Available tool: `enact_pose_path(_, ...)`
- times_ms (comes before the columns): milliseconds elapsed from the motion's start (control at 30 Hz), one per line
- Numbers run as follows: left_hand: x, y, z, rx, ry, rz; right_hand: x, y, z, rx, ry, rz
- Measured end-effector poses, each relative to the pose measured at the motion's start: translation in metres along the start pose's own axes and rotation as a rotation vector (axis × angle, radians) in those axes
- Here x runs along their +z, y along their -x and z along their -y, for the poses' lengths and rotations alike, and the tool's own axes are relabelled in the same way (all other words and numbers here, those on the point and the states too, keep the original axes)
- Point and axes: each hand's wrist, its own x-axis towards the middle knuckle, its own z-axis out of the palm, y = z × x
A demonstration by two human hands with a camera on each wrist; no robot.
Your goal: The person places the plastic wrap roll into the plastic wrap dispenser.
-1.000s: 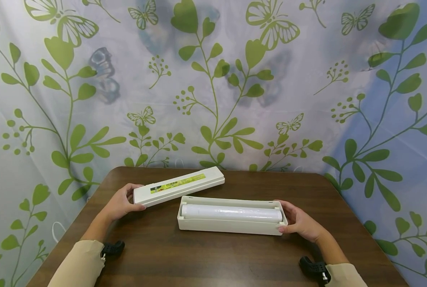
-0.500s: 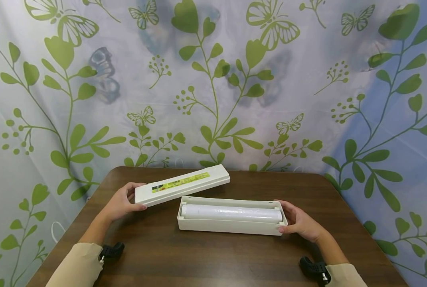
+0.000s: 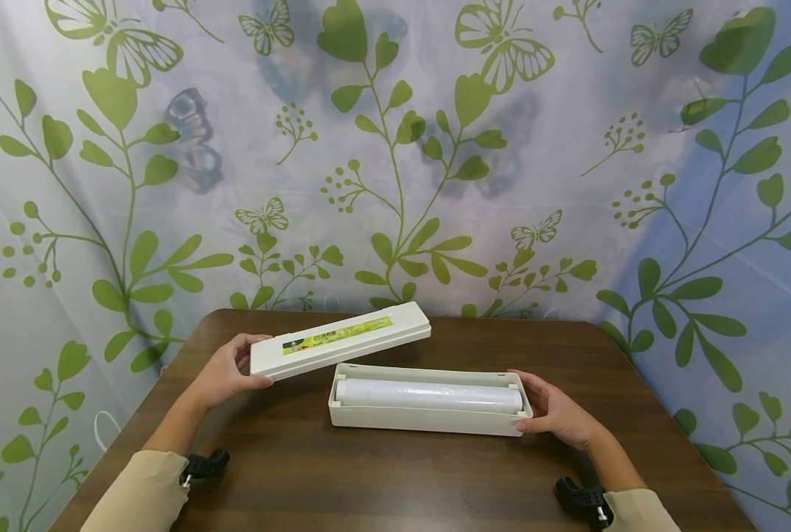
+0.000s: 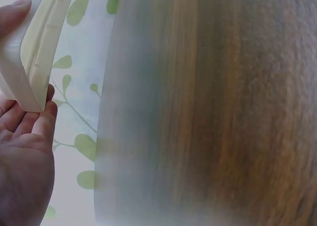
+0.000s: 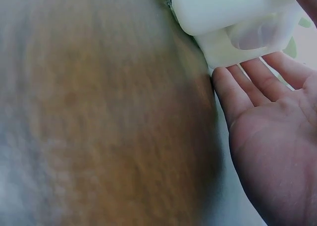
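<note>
A long white lid [image 3: 342,344] with a yellow-green label slants up to the right on the left half of the table. My left hand [image 3: 224,375] grips its left end, thumb in front and fingers behind; its hollow underside partly shows in the left wrist view, above my palm [image 4: 25,159]. Right of it stands a white cling film box [image 3: 429,420], uncovered, with a roll of cling film [image 3: 429,396] lying lengthwise inside. My right hand [image 3: 560,415] holds the box's right end between thumb and fingers. In the right wrist view, fingertips touch the box end [image 5: 233,13].
Both things are over a brown wooden table [image 3: 369,480] with rounded far corners. Behind it hangs a pale curtain [image 3: 395,185] printed with green leaves and butterflies. Black wrist mounts [image 3: 205,464] sit at the cuffs of both beige sleeves.
The lid's right end has swung slightly up and to the right, while my left hand has barely shifted. The box, the roll and my right hand have stayed where they were.
</note>
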Motion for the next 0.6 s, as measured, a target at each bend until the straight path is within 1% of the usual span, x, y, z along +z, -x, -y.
enact_pose_path(100,-0.001,0.000,-0.001,0.005,0.016,-0.003,0.000,0.000,0.001,-0.002,-0.006,-0.002)
enact_pose_path(233,-0.002,0.000,-0.003,0.019,0.027,0.004,-0.001,0.000,0.001,-0.032,0.005,-0.010)
enact_pose_path(500,0.001,-0.001,-0.015,0.039,0.018,0.020,-0.002,-0.003,0.008,-0.136,0.040,-0.034)
enact_pose_path(600,0.003,-0.001,-0.017,0.049,0.024,0.024,0.000,-0.003,0.012,-0.160,0.041,-0.047)
